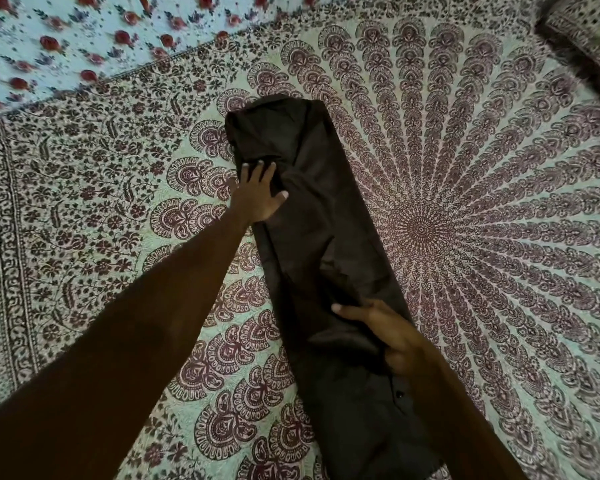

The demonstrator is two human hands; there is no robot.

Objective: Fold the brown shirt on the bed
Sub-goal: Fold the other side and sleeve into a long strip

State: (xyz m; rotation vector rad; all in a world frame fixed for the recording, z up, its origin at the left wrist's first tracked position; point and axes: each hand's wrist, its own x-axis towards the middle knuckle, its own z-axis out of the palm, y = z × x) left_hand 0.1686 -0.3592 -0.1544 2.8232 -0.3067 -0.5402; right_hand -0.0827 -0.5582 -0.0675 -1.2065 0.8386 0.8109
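The dark brown cloth shirt (326, 237), folded into a long narrow strip, lies diagonally on the mandala-print bed (482, 202), left hand (260, 195) pressing it open-fingered, right hand (392, 337) gripping its fold, pale rose-patterned sheet (66, 36) beyond

The brown shirt (312, 216) runs off the bottom edge at 6 o'clock, so its near end is lost to me. My right hand (392, 337) grips a fold at 5 o'clock, fingertips buried under the cloth. A dark speck (399, 394) beside that wrist may be a button; it is too small to tell. The frame's corners cut off the pillow (589, 32) at 1 o'clock and the floral sheet (49, 36) at 11 o'clock.
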